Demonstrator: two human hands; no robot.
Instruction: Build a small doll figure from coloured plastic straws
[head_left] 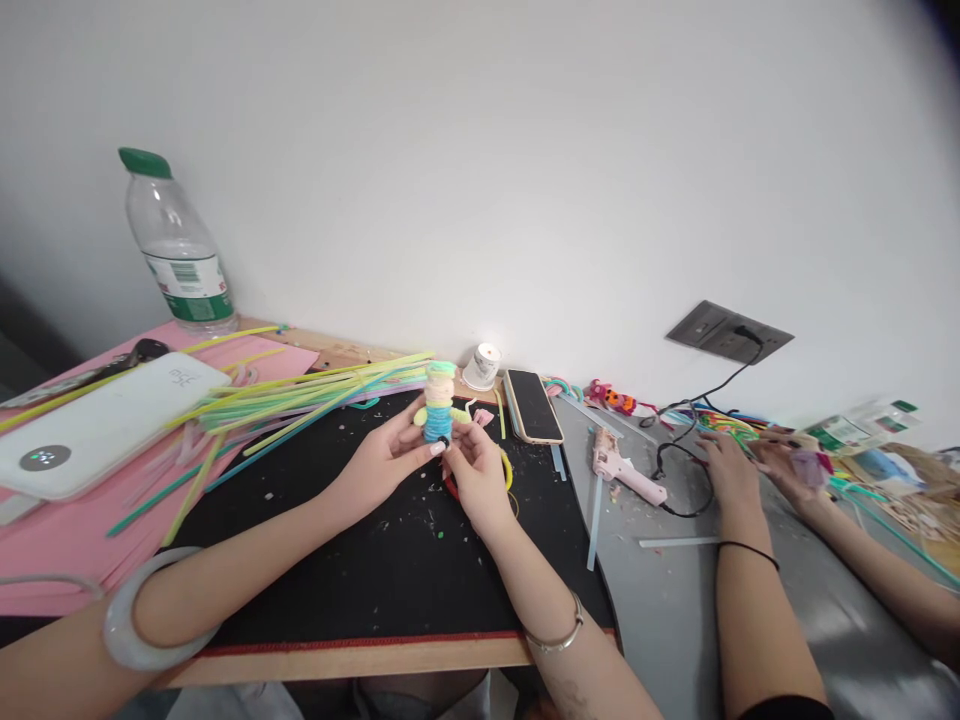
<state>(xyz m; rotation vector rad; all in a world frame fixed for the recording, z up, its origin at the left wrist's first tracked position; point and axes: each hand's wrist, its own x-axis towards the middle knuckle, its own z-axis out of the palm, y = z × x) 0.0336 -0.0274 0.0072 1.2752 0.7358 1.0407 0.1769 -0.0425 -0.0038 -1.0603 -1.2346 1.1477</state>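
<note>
A small figure (439,403) wound from pastel pipe cleaners, blue, yellow and green, stands upright over the black mat (390,560). My left hand (390,455) pinches its lower part from the left. My right hand (476,470) closes on its base from the right, fingers curled. A pale bangle sits on my left wrist and a thin silver bracelet on my right wrist.
A heap of green, yellow and blue pipe cleaners (300,395) lies left of the figure. A white power bank (97,425), water bottle (180,250), phone (532,405), pink glue gun (622,470) and tape roll (484,365) lie about. Another person's hands (757,465) work at the right.
</note>
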